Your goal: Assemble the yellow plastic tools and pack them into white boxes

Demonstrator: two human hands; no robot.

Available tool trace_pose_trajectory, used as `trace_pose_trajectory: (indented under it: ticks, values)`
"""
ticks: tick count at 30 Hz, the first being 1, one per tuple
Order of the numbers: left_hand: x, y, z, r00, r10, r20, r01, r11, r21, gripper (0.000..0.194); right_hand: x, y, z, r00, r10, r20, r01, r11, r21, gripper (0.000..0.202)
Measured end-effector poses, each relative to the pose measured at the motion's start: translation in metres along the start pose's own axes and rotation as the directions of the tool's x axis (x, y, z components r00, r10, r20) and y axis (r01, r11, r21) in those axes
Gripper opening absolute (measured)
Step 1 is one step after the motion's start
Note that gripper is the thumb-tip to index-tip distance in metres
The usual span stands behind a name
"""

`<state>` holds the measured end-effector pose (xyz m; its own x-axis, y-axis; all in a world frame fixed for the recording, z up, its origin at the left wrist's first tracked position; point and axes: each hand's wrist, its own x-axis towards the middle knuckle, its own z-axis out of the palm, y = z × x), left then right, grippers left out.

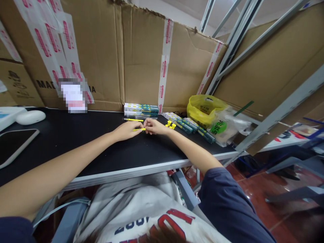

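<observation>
Yellow pen (139, 129) is held between the two hands, its long axis lying crosswise from one to the other. The left hand (126, 131) is pinched on one end, the right hand (154, 127) closed on the other; neither is nearer.

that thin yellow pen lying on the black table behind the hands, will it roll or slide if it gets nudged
The yellow pen looks slim and round, so a sideways nudge would probably roll it on the flat black table. It seems light, likely easy to flick away by accident. The stacked boxes just behind it would probably stop it rolling far back.
</observation>
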<state>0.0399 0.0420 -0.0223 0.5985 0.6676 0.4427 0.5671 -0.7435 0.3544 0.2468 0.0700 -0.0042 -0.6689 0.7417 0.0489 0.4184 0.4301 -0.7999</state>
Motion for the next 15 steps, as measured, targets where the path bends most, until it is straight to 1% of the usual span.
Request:
trace_pose_trajectory:
  ticks: [2, 6, 9, 11, 15]
  values:
    - [0.0, 0.0029, -0.0006, 1.0, -0.018, 0.012, 0.018, 0.998, -0.052, 0.029, -0.0016, 0.0033, -0.0013, 1.0, 0.002, -0.009, -0.001, 0.992, 0.128, 0.009]
    - [0.0004, 0.0047, 0.0, 1.0, -0.018, -0.013, 0.017, 0.996, -0.088, 0.028, -0.0021, 0.0073, -0.0019, 0.999, 0.024, -0.041, -0.01, 0.947, 0.322, 0.02]
    - [0.0009, 0.0027, 0.0018, 1.0, -0.017, -0.025, 0.015, 0.997, -0.081, 0.029, -0.0005, 0.009, -0.0001, 0.995, 0.046, -0.09, -0.008, 0.923, 0.385, 0.029]
    - [0.0012, 0.0025, 0.003, 0.999, -0.015, -0.043, 0.011, 0.997, -0.081, 0.029, 0.0001, 0.009, 0.002, 0.992, 0.079, -0.096, -0.034, 0.915, 0.401, 0.031]
    - [0.0021, 0.0068, 0.0025, 0.998, -0.009, -0.062, 0.003, 0.995, -0.097, 0.026, -0.0011, 0.0061, 0.0065, 0.99, 0.131, -0.059, -0.091, 0.889, 0.449, 0.021]
